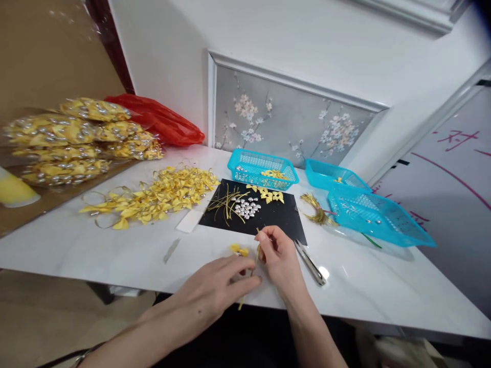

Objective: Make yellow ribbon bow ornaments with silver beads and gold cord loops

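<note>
My right hand (279, 254) pinches a thin yellow ribbon strand (258, 250) between thumb and fingertips, above the table's front part. Close beside it, my left hand (218, 283) has its thumb and fingers curled around the lower part of this strand. A yellow tail (241, 304) hangs below the left thumb. Just beyond the left fingers shows a small yellow petal cluster (239, 250); whether it joins the strand is hidden. On a black mat (280, 220) ahead lie silver beads (247, 208), gold-green strands (229, 202) and yellow petal pieces (270, 194).
Metal thread snips (310, 263) lie right of my right hand. A heap of yellow ribbon flowers (164, 194) spreads to the left, with bagged bundles (65, 138) and a red bag (161, 120) behind. Blue baskets (263, 168) stand at the back and right (383, 217), near a strand bundle (319, 210).
</note>
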Demonstrator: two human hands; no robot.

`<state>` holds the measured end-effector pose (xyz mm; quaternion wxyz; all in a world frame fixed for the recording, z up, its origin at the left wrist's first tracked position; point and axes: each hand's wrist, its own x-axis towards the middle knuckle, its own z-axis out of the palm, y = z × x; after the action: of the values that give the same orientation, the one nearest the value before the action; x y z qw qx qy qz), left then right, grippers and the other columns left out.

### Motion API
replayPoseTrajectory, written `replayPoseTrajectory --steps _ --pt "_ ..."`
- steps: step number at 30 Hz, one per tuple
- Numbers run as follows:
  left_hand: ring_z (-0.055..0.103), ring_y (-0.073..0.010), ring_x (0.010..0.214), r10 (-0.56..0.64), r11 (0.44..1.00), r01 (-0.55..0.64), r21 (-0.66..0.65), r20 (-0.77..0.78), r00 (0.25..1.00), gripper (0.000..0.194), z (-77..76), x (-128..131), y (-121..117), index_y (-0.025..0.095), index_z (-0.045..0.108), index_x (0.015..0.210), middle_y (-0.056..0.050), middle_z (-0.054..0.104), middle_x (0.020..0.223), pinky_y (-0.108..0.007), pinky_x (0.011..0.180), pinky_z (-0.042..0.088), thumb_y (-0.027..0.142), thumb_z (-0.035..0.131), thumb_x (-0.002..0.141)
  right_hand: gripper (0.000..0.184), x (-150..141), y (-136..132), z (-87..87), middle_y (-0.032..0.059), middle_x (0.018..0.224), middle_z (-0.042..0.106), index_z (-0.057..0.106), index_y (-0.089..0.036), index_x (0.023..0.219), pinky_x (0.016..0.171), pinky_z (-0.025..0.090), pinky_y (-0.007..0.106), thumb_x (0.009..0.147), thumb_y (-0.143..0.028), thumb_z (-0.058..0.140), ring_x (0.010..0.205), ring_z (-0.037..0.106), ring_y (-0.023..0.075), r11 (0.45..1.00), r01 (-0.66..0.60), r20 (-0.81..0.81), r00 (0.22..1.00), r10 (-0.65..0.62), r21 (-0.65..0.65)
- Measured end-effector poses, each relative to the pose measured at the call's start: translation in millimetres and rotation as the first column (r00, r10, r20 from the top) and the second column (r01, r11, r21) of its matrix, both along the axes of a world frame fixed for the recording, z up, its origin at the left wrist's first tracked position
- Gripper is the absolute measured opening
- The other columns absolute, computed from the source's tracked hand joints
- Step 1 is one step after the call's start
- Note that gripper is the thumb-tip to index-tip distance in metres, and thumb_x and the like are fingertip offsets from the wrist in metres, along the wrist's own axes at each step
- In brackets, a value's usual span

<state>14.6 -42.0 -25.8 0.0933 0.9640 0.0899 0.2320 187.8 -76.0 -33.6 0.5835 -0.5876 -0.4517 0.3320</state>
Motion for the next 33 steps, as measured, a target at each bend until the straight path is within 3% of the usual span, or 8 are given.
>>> replayPoseTrajectory --steps 4,9,11,15,18,22,26,33 --pt "0.061 -0.0181 0.103 0.048 0.993 -0.029 -0.114 0.165 0.985 0.046 -5.2 -4 0 0.028 0.060 0.126 -0.007 0.063 0.126 -0.028 0.086 0.051 0.003 0.044 0.091 0.027 0 -2 7.2 -0.0076 0.052 0.045 0.050 -0.019 0.080 0.048 0.035 0.020 0.090 -0.044 0.052 0.047 0.041 0.0089 1.000 -0.022 -0.118 0.993 0.024 0.019" --pt "0.069 -0.0159 0.086 0.101 0.919 0.031 -0.392 0.312 0.945 0.029 -0.9 3 -1 0.023 0.074 0.101 -0.009 0.073 0.111 -0.024 0.073 0.055 0.010 0.050 0.092 0.025 -4 0 10.1 -0.0066 0.053 0.048 0.051 -0.019 0.079 0.049 0.038 0.020 0.090 -0.041 0.053 0.048 0.044 0.0089 0.997 -0.030 -0.153 0.987 0.039 0.066" --pt "0.069 -0.0148 0.071 0.221 0.737 0.047 -0.674 0.307 0.926 0.020 6.5 7 -4 0.021 0.075 0.096 -0.007 0.077 0.094 -0.023 0.063 0.055 0.018 0.054 0.093 0.022 -6 -2 8.7 -0.0058 0.054 0.051 0.054 -0.018 0.081 0.049 0.040 0.020 0.089 -0.039 0.055 0.049 0.047 0.0095 0.996 -0.018 -0.131 0.991 0.030 0.086" --pt "0.065 -0.0129 0.052 0.424 0.189 0.154 -0.970 0.222 0.878 0.021 23.3 13 -11 0.021 0.056 0.105 0.001 0.073 0.067 -0.022 0.051 0.052 0.034 0.063 0.090 0.017 -11 -11 6.8 -0.0021 0.057 0.058 0.067 -0.017 0.079 0.051 0.045 0.022 0.087 -0.030 0.061 0.052 0.053 0.0112 0.991 -0.011 -0.045 0.999 0.017 0.136" --pt "0.061 -0.0106 0.045 0.408 0.005 0.185 -0.983 0.171 0.897 0.031 29.2 11 -13 0.022 0.049 0.092 0.004 0.070 0.062 -0.018 0.043 0.045 0.043 0.070 0.084 0.014 -16 -20 6.5 0.0011 0.067 0.065 0.076 -0.020 0.084 0.055 0.049 0.024 0.085 -0.024 0.062 0.057 0.058 0.0128 0.977 -0.012 0.031 1.000 0.006 0.211" --pt "0.049 -0.0050 0.039 0.432 -0.048 0.128 -0.991 0.095 0.897 0.039 28.1 4 -13 0.016 0.053 0.071 0.003 0.064 0.058 -0.015 0.038 0.034 0.050 0.071 0.081 0.027 -21 -27 4.1 0.0037 0.081 0.070 0.077 -0.024 0.102 0.063 0.054 0.025 0.089 -0.017 0.055 0.067 0.063 0.0138 0.942 -0.063 0.170 0.986 0.006 0.331" --pt "0.043 -0.0037 0.045 0.460 -0.049 0.111 -0.993 0.076 0.885 0.038 28.5 1 -14 0.013 0.064 0.076 0.004 0.058 0.059 -0.015 0.043 0.032 0.049 0.065 0.086 0.040 -22 -32 0.9 0.0069 0.094 0.072 0.070 -0.023 0.120 0.073 0.056 0.024 0.092 -0.005 0.047 0.084 0.068 0.0142 0.884 -0.156 0.385 0.922 -0.028 0.440" --pt "0.044 -0.0071 0.051 0.350 -0.034 0.032 -0.999 0.018 0.936 0.032 37.2 0 -17 0.016 0.058 0.079 0.004 0.058 0.062 -0.019 0.047 0.031 0.046 0.061 0.090 0.030 -18 -37 2.3 0.0030 0.081 0.068 0.072 -0.021 0.109 0.065 0.056 0.022 0.091 -0.004 0.056 0.072 0.065 0.0127 0.858 -0.042 0.430 0.877 -0.213 0.511"
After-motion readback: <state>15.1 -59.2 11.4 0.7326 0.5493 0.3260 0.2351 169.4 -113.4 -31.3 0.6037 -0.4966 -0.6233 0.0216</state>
